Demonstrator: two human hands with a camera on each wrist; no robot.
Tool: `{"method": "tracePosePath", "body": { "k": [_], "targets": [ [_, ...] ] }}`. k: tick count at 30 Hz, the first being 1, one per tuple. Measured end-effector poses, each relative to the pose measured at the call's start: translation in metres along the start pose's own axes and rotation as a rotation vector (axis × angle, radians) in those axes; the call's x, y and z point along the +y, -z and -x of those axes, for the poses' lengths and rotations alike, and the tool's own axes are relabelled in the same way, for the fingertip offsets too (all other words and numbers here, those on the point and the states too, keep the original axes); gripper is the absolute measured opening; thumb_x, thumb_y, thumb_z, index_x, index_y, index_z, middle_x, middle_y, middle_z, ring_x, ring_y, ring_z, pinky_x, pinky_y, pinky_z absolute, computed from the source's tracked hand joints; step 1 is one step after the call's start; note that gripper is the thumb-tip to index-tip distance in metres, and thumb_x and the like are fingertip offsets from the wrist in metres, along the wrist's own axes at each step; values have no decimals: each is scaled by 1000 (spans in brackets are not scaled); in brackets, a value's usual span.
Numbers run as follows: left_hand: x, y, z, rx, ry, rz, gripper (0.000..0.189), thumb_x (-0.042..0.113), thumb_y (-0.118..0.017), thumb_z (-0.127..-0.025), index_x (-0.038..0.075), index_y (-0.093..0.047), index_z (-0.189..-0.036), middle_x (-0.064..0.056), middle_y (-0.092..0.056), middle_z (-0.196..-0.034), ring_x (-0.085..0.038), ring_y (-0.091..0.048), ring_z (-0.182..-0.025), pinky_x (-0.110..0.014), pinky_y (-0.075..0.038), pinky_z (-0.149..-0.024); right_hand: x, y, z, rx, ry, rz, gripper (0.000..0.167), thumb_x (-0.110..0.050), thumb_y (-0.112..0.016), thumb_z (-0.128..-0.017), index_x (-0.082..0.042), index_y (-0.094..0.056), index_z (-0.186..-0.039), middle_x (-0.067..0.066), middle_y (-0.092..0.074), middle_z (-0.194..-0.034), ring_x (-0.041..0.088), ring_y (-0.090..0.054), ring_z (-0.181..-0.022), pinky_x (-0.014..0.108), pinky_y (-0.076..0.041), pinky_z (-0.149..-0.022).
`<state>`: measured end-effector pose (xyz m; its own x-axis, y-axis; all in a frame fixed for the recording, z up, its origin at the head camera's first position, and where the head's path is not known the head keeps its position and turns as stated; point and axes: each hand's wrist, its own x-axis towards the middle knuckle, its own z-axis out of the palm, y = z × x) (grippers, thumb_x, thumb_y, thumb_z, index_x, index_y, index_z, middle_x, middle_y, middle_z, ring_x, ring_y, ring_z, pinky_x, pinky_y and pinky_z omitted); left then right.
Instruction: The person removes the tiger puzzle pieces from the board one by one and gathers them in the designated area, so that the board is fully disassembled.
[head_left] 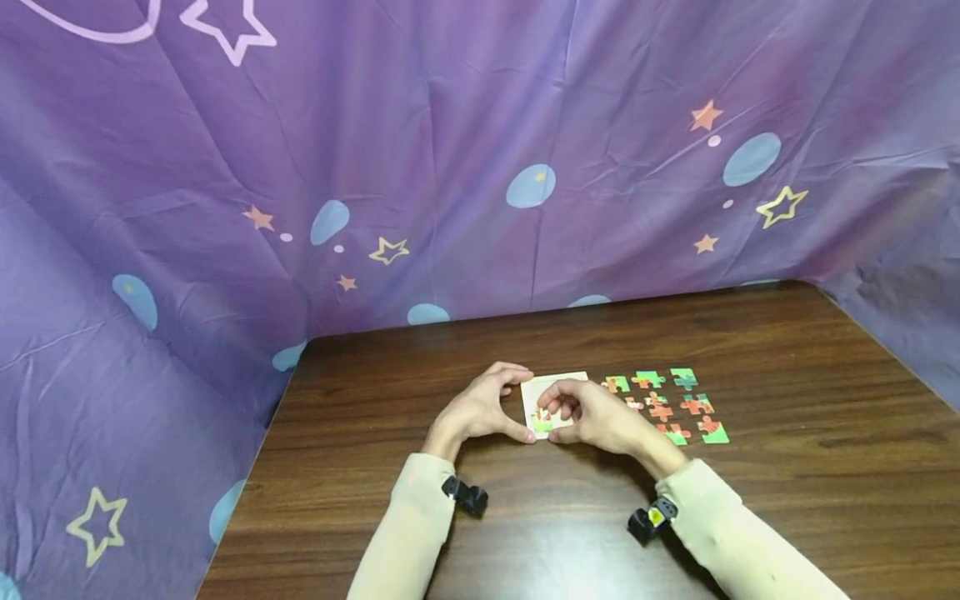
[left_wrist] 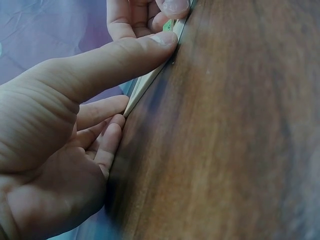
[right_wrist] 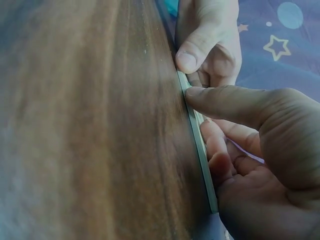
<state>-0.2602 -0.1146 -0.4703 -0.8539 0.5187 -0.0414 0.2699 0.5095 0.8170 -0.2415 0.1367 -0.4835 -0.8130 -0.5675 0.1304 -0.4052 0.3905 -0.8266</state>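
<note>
A square, pale puzzle board (head_left: 534,393) lies flat on the table between the two hands. My left hand (head_left: 480,406) holds its left side, with the thumb at the near corner and the fingers at the far corner. A green, red and white puzzle piece (head_left: 540,423) sits in the board's near left corner. Curled over the board, my right hand (head_left: 596,414) has its fingertips at this piece and its thumb by the near edge, pinching the piece. In the right wrist view, the right thumb (right_wrist: 220,102) touches the board's edge (right_wrist: 197,145). The fingers partly hide the piece.
Several loose jigsaw pieces (head_left: 684,379) in green, red and white lie in rough rows right of the board, some behind the right hand and wrist. The brown wooden table (head_left: 360,400) meets a purple patterned cloth (head_left: 465,250) at its back and sides.
</note>
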Motion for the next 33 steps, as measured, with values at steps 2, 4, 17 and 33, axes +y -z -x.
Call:
{"method": "tracePosePath", "body": {
  "k": [2, 4, 17, 33],
  "targets": [
    [1, 0, 0, -2, 3, 3, 101, 11, -107, -71, 7, -58, -159, -6, -50, -164, -27, -56, -146, -35, -46, -125, 0, 0, 0, 4, -6, -1, 42, -3, -95, -79, -4, -75, -116, 6, -71, -99, 18, -62, -89, 24, -53, -77],
    [1, 1, 1, -4, 4, 1, 102, 10, -107, -71, 7, -58, -159, -7, -50, -164, -28, -56, -146, -35, -46, -125, 0, 0, 0, 8, -12, -1, 41, -5, -96, -81, -4, -76, -116, 5, -71, -98, 17, -63, -87, 23, -53, -75],
    [0, 0, -1, 2, -4, -9, 102, 12, -107, -70, 6, -58, -159, -6, -50, -164, -27, -56, -146, -35, -47, -125, 2, 0, -1, 37, -29, 38, 34, -11, -97, -83, -9, -78, -112, 0, -73, -94, 14, -66, -85, 24, -55, -74],
    [0, 1, -1, -8, 3, -12, 103, 11, -107, -70, 7, -57, -160, -6, -50, -165, -28, -56, -146, -35, -46, -126, 2, 0, -2, 52, -37, 68, 34, -11, -98, -82, -10, -80, -111, -1, -72, -94, 13, -63, -84, 24, -54, -74]
  ]
}}
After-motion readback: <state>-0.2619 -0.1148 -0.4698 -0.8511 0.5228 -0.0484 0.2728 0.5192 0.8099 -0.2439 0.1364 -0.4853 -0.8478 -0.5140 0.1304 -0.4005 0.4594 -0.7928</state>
